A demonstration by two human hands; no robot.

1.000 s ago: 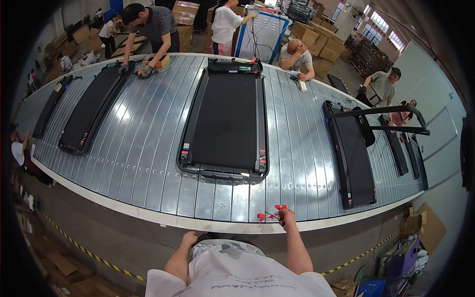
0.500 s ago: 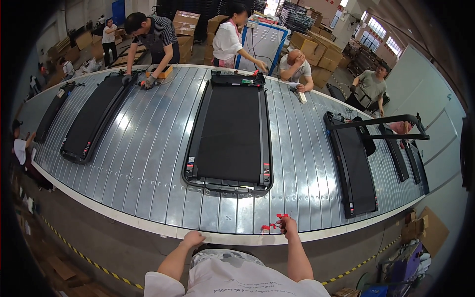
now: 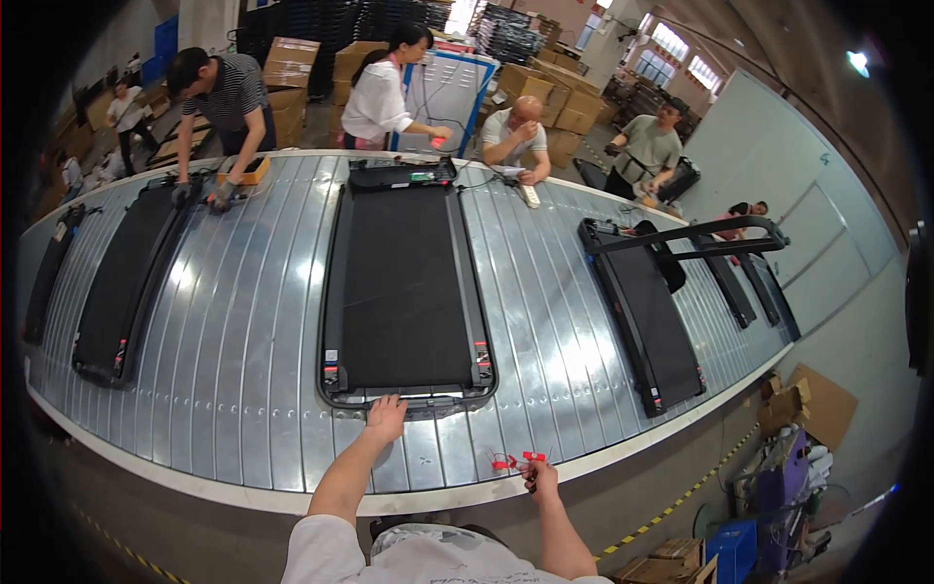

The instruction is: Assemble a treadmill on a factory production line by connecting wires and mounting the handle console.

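The person's left hand [image 3: 386, 419] lies open, fingers spread, on the near end rail of the flat black treadmill [image 3: 404, 292] that rests lengthwise on the ribbed silver metal conveyor [image 3: 243, 370]. The right hand [image 3: 538, 477] is closed around a small bunch of red plastic tags [image 3: 516, 459] held just above the conveyor's near edge, beside that treadmill. Judging from this, the work on this unit has barely begun: the tags are all in hand, and none appears fastened to the near rail.

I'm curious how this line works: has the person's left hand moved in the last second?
Yes. The left hand has reached forward from the conveyor's near edge to the rear end of the black treadmill and now touches it.
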